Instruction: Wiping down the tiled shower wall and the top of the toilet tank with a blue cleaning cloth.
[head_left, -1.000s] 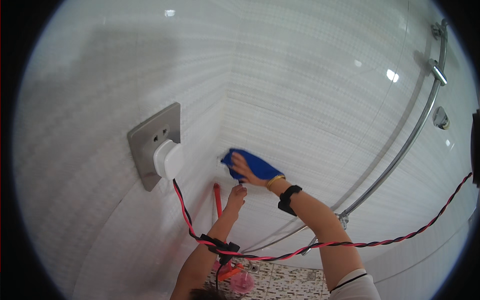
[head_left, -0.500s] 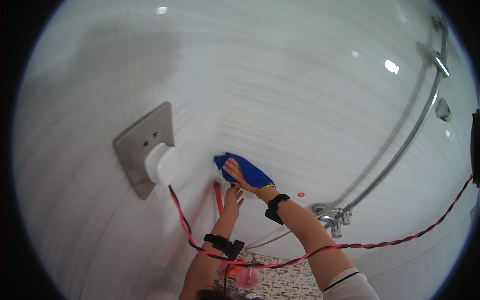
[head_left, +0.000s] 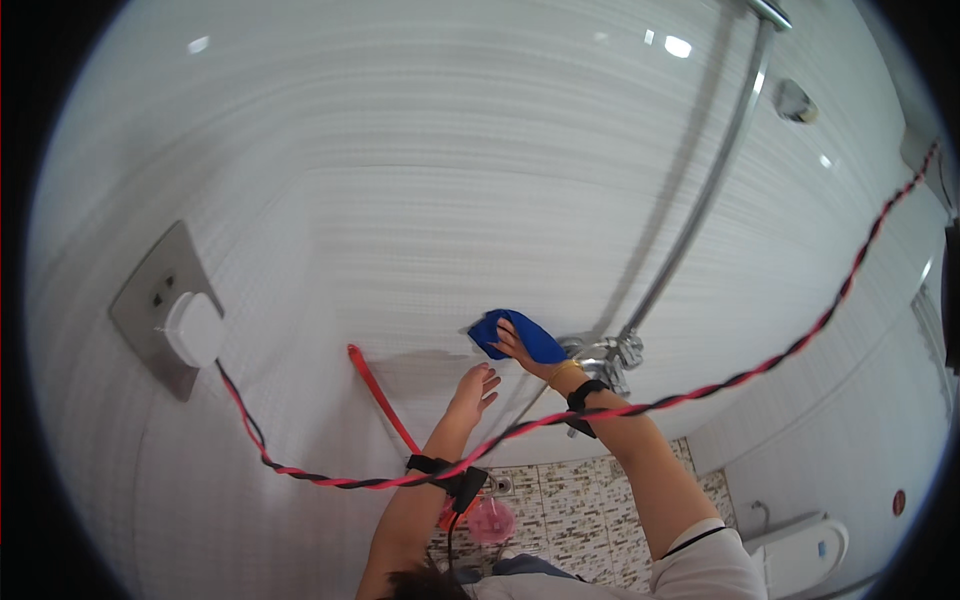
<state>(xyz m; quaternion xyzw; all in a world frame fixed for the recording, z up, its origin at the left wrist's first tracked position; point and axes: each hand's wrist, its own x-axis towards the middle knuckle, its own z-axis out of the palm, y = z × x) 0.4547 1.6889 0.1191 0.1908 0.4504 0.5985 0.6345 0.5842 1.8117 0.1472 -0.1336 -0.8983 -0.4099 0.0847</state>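
Note:
A blue cloth lies against the white wall, with my right hand holding it there, fingers spread over its surface. A yellow band and a black strap circle that wrist. Just right of the cloth is the chrome shower mixer, partly behind my right wrist. My left hand hovers lower and to the left, empty, its fingers loosely apart. Left of it a red pole leans, its lower part hidden behind my left forearm.
A red-and-black twisted cable crosses in front of both forearms from a white plug in a metal wall socket. A chrome shower pipe rises at right. Below are a pink basin, mosaic floor and a white toilet.
My right hand and the cloth have moved right along the wall, closer to the mixer. My left hand has separated from the right. The view has swung right, bringing the toilet into sight.

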